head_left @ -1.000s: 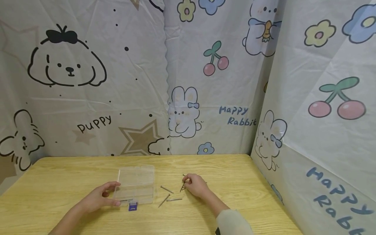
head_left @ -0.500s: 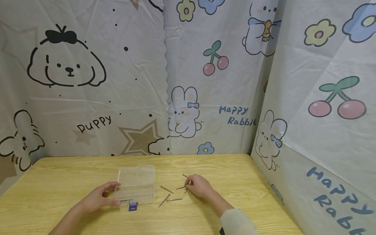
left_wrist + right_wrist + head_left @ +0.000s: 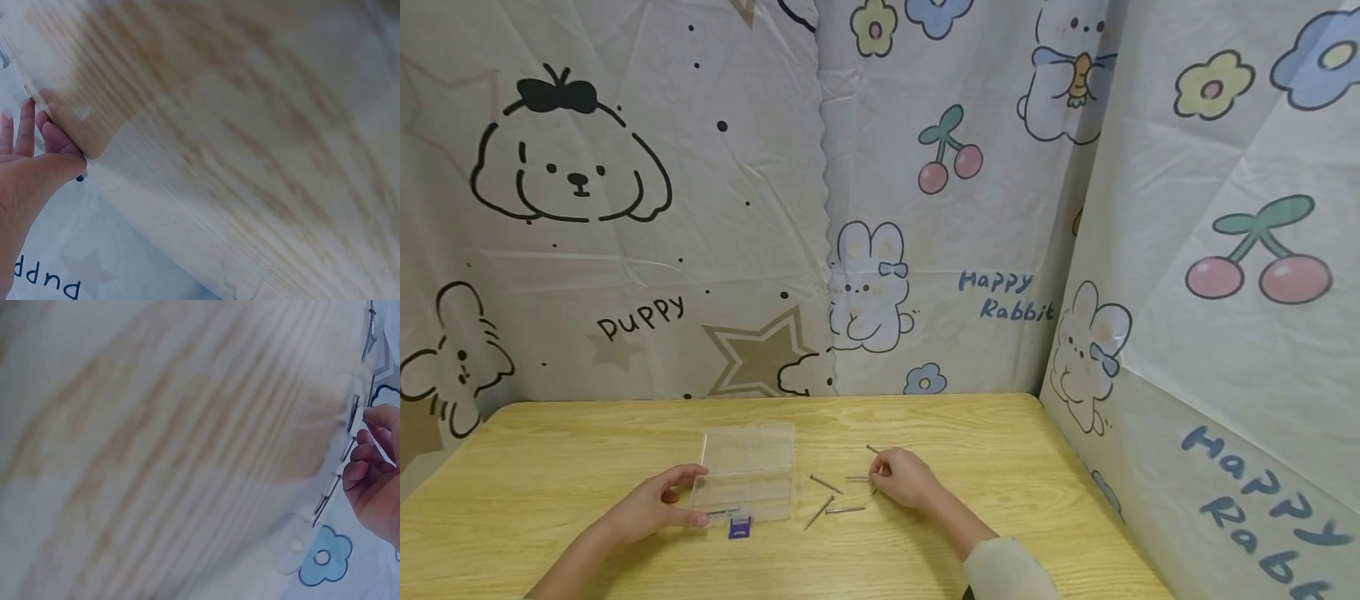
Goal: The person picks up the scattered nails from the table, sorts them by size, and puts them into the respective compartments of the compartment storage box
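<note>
Here, on a surface (image 3: 587, 450), a clear box (image 3: 748, 454) lies flat, the left hand (image 3: 651, 502) clamped on its left edge, apparently to steady it. To the right, the right hand (image 3: 908, 479) pinches a nail (image 3: 857, 478), seemingly for fine control, near other nails (image 3: 846, 509) scattered within easy reach. Fingers hide the pinched nail's end; the see-through plastic makes any lid hard to make out.

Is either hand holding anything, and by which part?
Left hand: the clear box, at its left edge. Right hand: apparently one nail, by an end.
</note>
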### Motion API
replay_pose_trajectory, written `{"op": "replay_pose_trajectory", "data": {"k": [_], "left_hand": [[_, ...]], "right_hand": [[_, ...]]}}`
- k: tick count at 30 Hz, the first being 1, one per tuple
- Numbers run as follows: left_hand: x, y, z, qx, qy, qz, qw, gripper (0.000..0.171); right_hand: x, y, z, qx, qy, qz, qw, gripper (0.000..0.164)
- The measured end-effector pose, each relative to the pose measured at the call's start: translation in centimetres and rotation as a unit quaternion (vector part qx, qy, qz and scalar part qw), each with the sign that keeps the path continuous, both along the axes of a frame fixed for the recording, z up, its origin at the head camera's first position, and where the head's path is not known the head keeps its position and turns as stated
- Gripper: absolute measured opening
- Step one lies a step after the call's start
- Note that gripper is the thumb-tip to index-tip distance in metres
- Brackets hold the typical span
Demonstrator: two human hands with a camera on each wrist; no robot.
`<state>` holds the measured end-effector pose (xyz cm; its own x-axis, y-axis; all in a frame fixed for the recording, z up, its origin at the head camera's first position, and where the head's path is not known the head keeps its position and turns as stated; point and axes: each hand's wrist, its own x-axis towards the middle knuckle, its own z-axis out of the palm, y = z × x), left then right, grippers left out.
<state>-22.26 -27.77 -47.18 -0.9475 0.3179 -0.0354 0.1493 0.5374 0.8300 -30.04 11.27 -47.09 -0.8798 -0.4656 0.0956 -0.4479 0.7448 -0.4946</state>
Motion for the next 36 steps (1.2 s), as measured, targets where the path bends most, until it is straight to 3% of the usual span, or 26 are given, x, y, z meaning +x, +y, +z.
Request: {"op": "replay_pose_trajectory", "data": {"k": [25,36], "left_hand": [[0.1,0.0,0.2,0.001,0.000,-0.003,1.0000,0.071],[0.1,0.1,0.3,-0.004,-0.006,0.003,1.0000,0.072]], "right_hand": [[1.2,-4.0,1.2,-0.050,-0.032,0.015,0.998,0.009],[1.6,-5.6,1.6,-0.044,-0.013,0.024,0.999,0.010]]}}
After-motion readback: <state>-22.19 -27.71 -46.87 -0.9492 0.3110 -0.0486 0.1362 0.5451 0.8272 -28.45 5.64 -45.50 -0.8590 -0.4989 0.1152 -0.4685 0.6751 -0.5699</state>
